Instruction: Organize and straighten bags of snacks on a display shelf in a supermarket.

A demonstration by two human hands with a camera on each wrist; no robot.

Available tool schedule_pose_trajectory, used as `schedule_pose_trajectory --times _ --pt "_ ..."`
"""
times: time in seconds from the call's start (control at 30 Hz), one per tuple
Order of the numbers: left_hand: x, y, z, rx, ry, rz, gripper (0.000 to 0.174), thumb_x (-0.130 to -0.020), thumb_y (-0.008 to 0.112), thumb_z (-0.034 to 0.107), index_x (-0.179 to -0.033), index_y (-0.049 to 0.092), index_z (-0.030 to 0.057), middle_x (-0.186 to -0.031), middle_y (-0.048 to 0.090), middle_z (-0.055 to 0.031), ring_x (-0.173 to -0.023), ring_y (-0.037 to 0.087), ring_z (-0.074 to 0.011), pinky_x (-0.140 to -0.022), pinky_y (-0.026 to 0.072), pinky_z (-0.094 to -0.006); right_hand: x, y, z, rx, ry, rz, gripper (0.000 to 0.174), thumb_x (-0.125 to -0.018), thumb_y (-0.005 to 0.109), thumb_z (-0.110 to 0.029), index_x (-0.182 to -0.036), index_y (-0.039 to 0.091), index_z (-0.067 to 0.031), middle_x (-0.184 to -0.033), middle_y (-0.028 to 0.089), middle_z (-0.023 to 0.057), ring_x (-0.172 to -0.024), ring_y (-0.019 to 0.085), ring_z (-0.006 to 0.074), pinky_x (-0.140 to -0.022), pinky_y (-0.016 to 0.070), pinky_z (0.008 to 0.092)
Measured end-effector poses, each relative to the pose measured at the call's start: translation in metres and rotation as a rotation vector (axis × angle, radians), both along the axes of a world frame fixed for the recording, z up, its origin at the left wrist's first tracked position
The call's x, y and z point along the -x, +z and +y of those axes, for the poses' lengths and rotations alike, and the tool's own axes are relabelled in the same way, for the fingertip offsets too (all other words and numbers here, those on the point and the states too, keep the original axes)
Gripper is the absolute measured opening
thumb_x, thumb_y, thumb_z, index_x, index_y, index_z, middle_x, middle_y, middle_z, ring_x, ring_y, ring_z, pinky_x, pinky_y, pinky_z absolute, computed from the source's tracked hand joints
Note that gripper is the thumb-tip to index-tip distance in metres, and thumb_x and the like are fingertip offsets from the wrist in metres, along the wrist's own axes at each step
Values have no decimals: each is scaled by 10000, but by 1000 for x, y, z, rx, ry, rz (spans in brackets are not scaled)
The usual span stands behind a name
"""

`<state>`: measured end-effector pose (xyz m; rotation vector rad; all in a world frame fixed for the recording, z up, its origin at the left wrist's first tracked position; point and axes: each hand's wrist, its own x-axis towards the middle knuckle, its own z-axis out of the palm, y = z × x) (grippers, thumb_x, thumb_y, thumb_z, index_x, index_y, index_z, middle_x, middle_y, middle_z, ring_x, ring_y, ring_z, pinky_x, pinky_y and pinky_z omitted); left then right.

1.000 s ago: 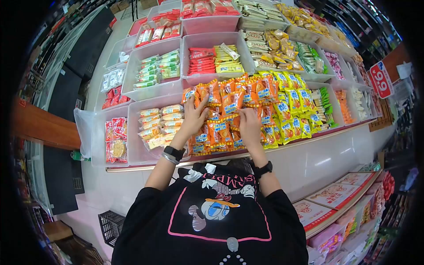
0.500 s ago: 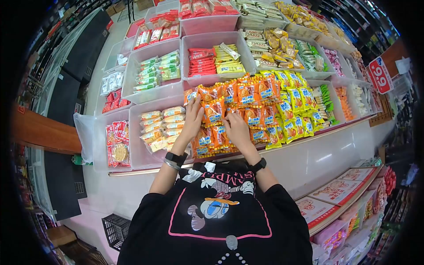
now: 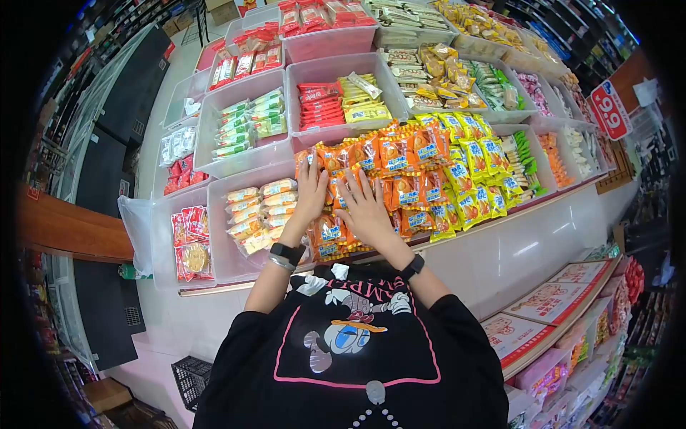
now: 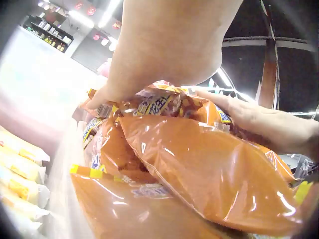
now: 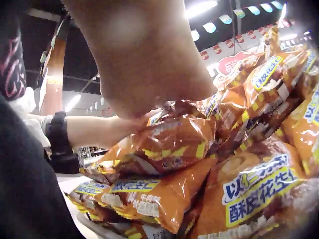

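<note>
Orange snack packets point(image 3: 400, 193) lie heaped in rows beside yellow packets point(image 3: 477, 163). The left hand point(image 3: 310, 194) rests on the left edge of the orange heap, its fingers extended. Just right of it, the right hand point(image 3: 368, 216) lies on the same packets with straight, spread fingers. In the left wrist view, large orange packets point(image 4: 209, 164) fill the space below the left hand point(image 4: 164, 45), and the right hand point(image 4: 264, 122) touches the heap at the right. The right wrist view shows the right hand point(image 5: 149, 59) above orange packets point(image 5: 164, 144).
A clear bin of cream-coloured packets point(image 3: 244, 213) stands left of the heap. Behind are bins of red packets point(image 3: 320, 107) and green-white packets point(image 3: 234, 123). A price sign point(image 3: 609, 111) stands at the right, a black basket point(image 3: 191, 380) on the floor, and boxed goods point(image 3: 550, 304) at lower right.
The right hand has moved left from the middle of the heap, and its bent, pinching fingers have spread flat. The packet it held up a second ago lies on the heap. The left hand stays nearly in place.
</note>
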<state>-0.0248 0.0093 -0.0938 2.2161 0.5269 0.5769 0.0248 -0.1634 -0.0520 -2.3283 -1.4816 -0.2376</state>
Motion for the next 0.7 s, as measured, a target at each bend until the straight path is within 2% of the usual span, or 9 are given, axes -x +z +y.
schedule_pose_trajectory --times 0.1,0.13,0.17,0.23,0.3,0.37,0.47,0.63,0.7 --pt "12 4 9 45 -34 -140 539 -966 418 287 -1412 266 25 -1442 215 -262 -1347 198 -398 -1104 184 -443 -8 16 -13 -84 17 132 563 -926 478 -326 -1399 330 -58 -1500 211 133 -1396 157 308 -1122 97 507" --pt "21 10 11 24 -17 -143 494 -965 421 267 -1380 320 20 -1395 306 -232 -1311 272 -365 -1088 218 -424 -8 27 -20 -202 17 57 454 -883 527 -207 -1293 459 -24 -1419 351 157 -1331 307 300 -1090 223 466" --pt "30 16 12 31 -27 -149 494 -965 421 267 -1380 320 20 -1395 306 -232 -1311 272 -365 -1088 218 -424 -11 27 -29 -196 8 49 454 -883 527 -207 -1293 459 -24 -1419 351 157 -1331 307 300 -1090 223 466" --pt "52 27 13 8 43 -103 418 -960 432 238 -1309 402 10 -1313 410 -203 -1245 362 -342 -1058 264 -420 -13 27 -52 -376 73 103 249 -775 558 -68 -1015 595 -12 -1117 571 158 -1076 527 309 -919 405 412" --pt "78 15 18 48 97 -98 379 -957 439 223 -1268 436 6 -1275 447 -193 -1218 394 -330 -1042 284 -411 -10 22 -73 -461 62 82 66 -669 540 4 -729 539 -23 -761 560 115 -755 556 304 -690 442 392" --pt "109 7 17 79 185 -85 343 -954 445 207 -1227 469 2 -1236 484 -183 -1192 426 -317 -1026 305 -402 -6 14 -97 -419 16 77 89 -650 537 6 -651 462 -42 -636 482 109 -632 502 303 -590 409 401" --pt "155 -4 15 35 327 -57 270 -940 472 151 -1148 512 -17 -1141 541 -180 -1116 493 -307 -975 358 -387 -1 -4 -131 -375 -125 158 92 -646 529 6 -630 452 -42 -614 468 118 -604 491 309 -547 386 411" --pt "224 -22 -7 65 525 25 243 -938 475 135 -1119 526 -20 -1147 541 -181 -1113 497 -315 -968 368 -384 13 -54 -181 -249 -288 342 78 -667 483 -6 -603 467 -49 -578 476 133 -563 509 325 -508 378 427" --pt "247 -34 -18 -58 575 79 227 -923 495 99 -1124 534 2 -1199 515 -174 -1125 493 -314 -977 363 -411 18 -70 -189 -164 -315 365 80 -674 494 -21 -601 480 -50 -578 493 135 -564 526 313 -520 395 430"
